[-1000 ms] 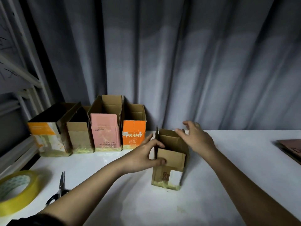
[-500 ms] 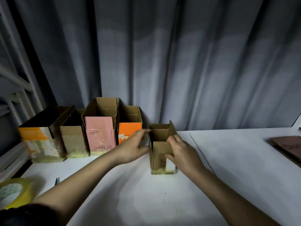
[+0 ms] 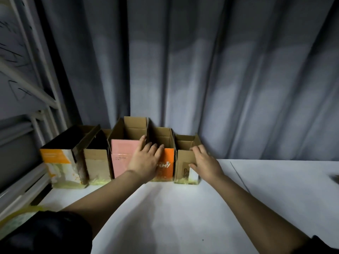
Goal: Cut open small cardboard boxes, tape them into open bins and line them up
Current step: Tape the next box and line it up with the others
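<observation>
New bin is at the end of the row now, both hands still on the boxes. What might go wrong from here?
1. The right hand grips the plain brown bin by its front wall; letting go roughly may tip it or pull it out of line.
2. The left hand lies across the pink bin and orange bin; pressing harder could shove them back towards the curtain.
</observation>
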